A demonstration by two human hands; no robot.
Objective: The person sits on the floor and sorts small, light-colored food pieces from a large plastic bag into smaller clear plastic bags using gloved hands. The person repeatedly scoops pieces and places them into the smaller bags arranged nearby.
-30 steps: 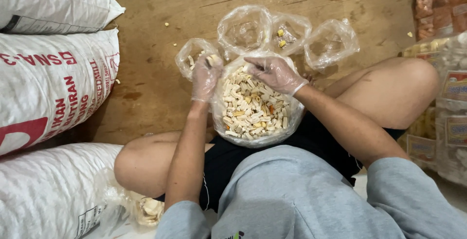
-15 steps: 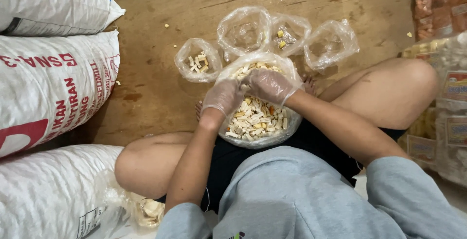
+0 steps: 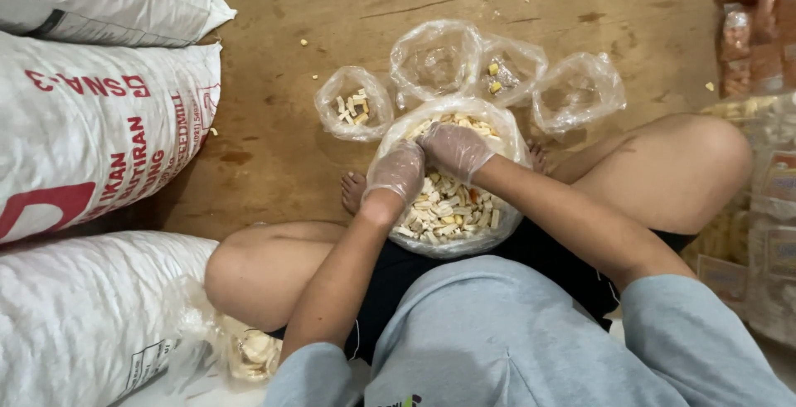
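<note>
Both our gloved hands sit in the big clear bag of pale snack sticks.

Our left hand [image 3: 396,173] curls loosely over the snack sticks [image 3: 448,208] inside the big bag [image 3: 497,125] in our lap; our right hand [image 3: 454,148] cups the pile just beside it, fingers bent. Whether either pinches any pieces, we cannot tell. Beyond our fingertips on the wooden floor [image 3: 274,142] stand four small open bags [image 3: 355,104]. White sacks [image 3: 91,125] lie beyond our left hand.

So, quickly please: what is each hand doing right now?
Left hand: gloved, curled in the big bag of snack pieces; grip cannot be told.
Right hand: same.
</note>
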